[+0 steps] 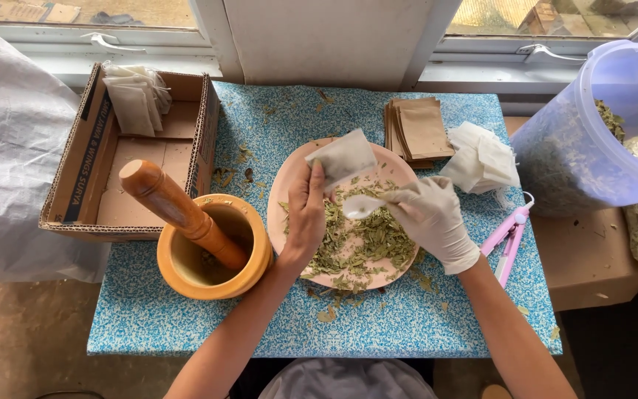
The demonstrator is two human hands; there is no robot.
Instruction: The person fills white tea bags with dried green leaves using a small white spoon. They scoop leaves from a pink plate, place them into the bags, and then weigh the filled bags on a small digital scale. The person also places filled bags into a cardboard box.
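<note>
Left hand (306, 218) is bare and pinching a small white filter bag (345, 157) by its lower edge, holding it up over the far side of a pink plate (283, 193) — the bag's mouth tilts toward the other hand. Right hand (431, 219) has a white glove on and is closed around a small white spoon (363, 205), its bowl sitting just below the bag and right over the pile of crushed green dried leaves (367, 240) spread across the plate. Left of the plate there's a wooden mortar (214, 247) with the pestle (179, 210) leaning in it, and behind that a cardboard box (112, 159) with more white bags stacked in its far corner. Far side of the blue speckled table (186, 318): a stack of brown paper pouches (419, 129), a heap of empty white bags (481, 159), and a pink handheld sealer (509, 238) near the right edge — big plastic tub (592, 133) of leaves beyond it.
</note>
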